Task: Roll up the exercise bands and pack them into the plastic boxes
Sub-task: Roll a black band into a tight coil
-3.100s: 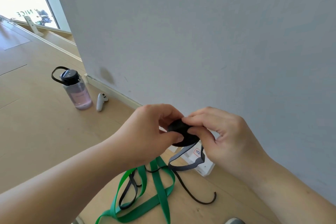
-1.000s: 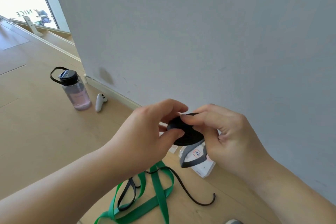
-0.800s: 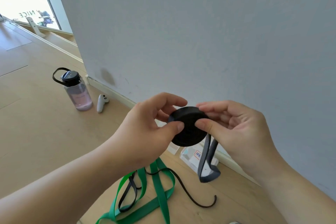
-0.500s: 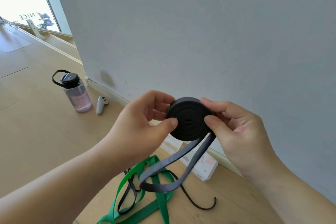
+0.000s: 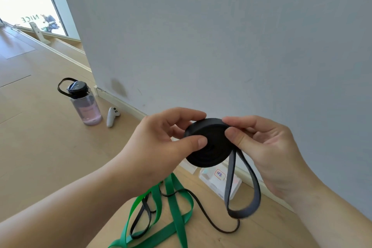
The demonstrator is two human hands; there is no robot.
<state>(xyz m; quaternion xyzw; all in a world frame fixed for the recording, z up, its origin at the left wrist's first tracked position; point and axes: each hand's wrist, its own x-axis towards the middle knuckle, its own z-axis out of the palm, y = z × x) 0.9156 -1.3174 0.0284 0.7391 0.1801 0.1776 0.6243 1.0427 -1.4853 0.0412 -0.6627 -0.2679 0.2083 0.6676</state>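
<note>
I hold the rolled black band up in the air with both hands. My left hand pinches its left side, thumb in front and fingers on the top edge. My right hand pinches its right side. A loose gray loop of the band hangs down from the roll.

Below, a green band and a thin black band lie tangled on the light wood floor. A clear plastic box with a small label sits by the gray wall. Farther left stand 1 pink water bottle and 1 white controller just beside it. A bright window is far back.
</note>
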